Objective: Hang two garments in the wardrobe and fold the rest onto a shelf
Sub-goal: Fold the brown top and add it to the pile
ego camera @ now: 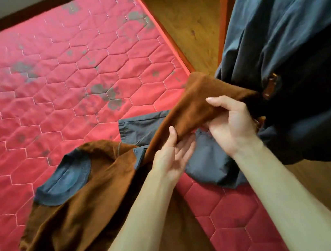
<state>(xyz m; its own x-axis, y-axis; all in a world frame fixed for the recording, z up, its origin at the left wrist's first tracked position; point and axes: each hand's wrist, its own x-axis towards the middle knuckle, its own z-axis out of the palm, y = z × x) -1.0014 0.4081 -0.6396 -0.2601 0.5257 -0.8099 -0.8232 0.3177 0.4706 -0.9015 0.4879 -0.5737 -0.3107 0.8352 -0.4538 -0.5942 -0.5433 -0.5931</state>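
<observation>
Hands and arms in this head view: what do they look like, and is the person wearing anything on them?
Both are bare. The left hand and right hand wear no gloves or rings; the nails that show look short and unpainted. The left forearm and right forearm carry no sleeve, watch or bracelet down to the picture's edge.

Sweater point(82, 206) on mattress point(67, 75), left

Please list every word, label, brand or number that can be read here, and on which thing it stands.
No text can be read in this view.
The brown patch on the dark blue garment: perhaps a label, too blurred to read.
On the brown sweater and the red mattress: no lettering shows.
</observation>
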